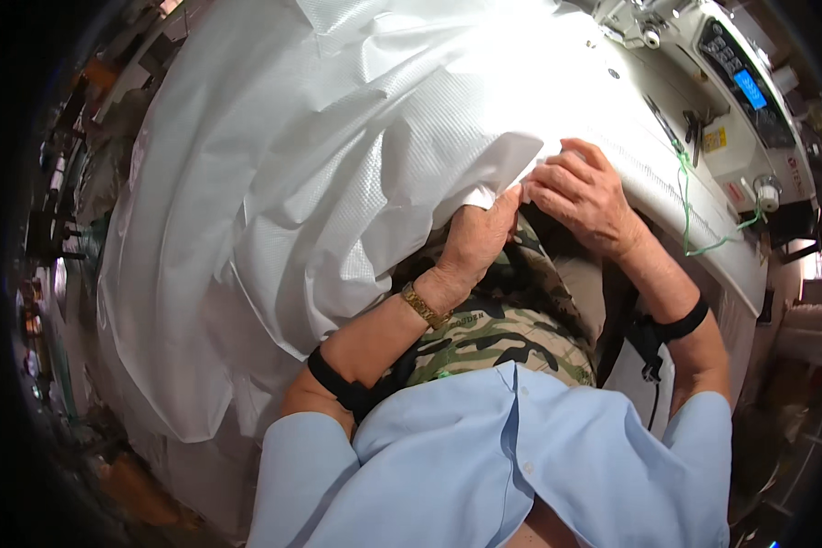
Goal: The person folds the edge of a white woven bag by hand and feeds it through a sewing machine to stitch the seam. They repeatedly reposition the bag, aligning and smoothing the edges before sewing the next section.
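Observation:
A large white sheet of textured fabric (pixel 329 183) spreads in folds across the table and hangs down towards my lap. At its near edge, my left hand (pixel 479 239) is closed on the fabric, thumb pressed on top, part of the cloth running under the fingers. Close beside it, almost touching, my right hand (pixel 580 196) has its fingers curled and pinched at the same edge. A small flap of the cloth stands up between the two hands. The right fingertips are partly hidden behind the knuckles.
A white sewing machine (pixel 758 137) with a lit blue display (pixel 750 89) stands at the right. Tweezers (pixel 664 123) and a green thread (pixel 690 205) lie on the table beside it. The table's curved edge (pixel 703 242) runs past my right forearm.

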Tool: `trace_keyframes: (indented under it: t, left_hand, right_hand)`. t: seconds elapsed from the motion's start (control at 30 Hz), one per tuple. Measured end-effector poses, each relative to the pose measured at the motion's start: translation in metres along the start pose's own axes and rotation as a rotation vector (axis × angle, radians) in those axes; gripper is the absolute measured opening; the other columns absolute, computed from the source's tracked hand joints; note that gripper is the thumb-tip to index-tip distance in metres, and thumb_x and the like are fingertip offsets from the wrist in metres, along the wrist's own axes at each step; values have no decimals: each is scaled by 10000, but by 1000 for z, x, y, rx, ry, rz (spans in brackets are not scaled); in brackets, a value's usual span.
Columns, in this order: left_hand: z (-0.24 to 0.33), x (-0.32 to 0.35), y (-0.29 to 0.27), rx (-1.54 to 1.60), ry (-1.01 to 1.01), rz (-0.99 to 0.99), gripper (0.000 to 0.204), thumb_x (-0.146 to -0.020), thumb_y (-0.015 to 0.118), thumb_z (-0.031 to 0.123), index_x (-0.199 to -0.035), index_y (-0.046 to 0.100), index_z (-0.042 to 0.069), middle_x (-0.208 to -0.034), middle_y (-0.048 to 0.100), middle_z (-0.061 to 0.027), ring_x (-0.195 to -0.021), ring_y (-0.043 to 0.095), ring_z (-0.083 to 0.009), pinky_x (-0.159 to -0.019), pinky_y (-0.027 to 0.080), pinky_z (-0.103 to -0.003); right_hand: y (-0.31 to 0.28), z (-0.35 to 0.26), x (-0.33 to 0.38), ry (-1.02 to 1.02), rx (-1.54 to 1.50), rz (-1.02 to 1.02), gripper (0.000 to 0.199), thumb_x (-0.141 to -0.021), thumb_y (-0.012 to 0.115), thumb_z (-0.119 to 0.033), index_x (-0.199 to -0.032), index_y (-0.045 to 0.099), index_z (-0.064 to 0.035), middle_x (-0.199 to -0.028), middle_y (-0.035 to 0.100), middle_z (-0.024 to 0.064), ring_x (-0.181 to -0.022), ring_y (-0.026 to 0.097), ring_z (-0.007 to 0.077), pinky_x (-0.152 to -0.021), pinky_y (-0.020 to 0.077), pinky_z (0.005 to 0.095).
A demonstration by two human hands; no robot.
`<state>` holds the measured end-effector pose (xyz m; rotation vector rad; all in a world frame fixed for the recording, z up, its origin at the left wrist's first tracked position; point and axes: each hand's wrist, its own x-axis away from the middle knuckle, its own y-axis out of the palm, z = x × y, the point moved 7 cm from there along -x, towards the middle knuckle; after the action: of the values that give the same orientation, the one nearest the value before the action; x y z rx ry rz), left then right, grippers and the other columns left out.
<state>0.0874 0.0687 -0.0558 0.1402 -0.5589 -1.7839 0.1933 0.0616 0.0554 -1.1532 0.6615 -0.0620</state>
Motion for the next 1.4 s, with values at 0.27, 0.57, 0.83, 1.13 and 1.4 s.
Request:
trace_keyframes:
  t: [0.27, 0.57, 0.83, 1.13, 1.4]
  left_hand:
    - [10, -7, -2, -406, 244, 66, 305, -1039, 525, 183, -823, 588, -23, -624, 532, -42, -570, 503, -132, -530, 415, -331]
    - [9, 3, 6, 85, -20, 52, 230, -1024, 524, 156, -851, 595, 23, -643, 456, 22, -579, 422, -100, -562, 379, -280]
    - [-9, 12, 11, 343, -219, -112, 287, -1063, 410, 184, -1133, 614, -7, -695, 428, 34, -636, 410, -86, -714, 463, -294]
    - [104, 70, 82, -1082, 1002, -396, 677, -772, 785, 77, -1371, 494, -44, -1356, 533, -222, -1233, 538, -385, -1031, 449, -464]
    - [86, 15, 49, -1314, 892, -109, 302, -791, 664, -60, -1085, 610, -16, -983, 618, -163, -912, 617, -355, -813, 498, -427]
  right_hand:
    - [6, 4, -11, -29, 4, -165, 106, -895, 632, -212, -927, 587, -122, -952, 596, 10, -972, 615, 173, -1101, 440, 444]
    - [8, -2, -17, 72, 115, -82, 146, -884, 649, -238, -952, 602, -117, -945, 573, 31, -1003, 584, 174, -1046, 444, 393]
    - [17, -1, 7, 104, -77, -33, 203, -824, 660, -216, -960, 608, -75, -947, 553, 52, -926, 563, 207, -878, 459, 370]
    - [5, 1, 15, 91, -172, 130, 135, -809, 624, -132, -879, 542, -51, -870, 526, 61, -828, 543, 227, -772, 478, 357]
    - [-4, -3, 11, 133, -167, 236, 136, -779, 638, -88, -822, 512, -62, -809, 548, 58, -760, 561, 215, -688, 478, 333]
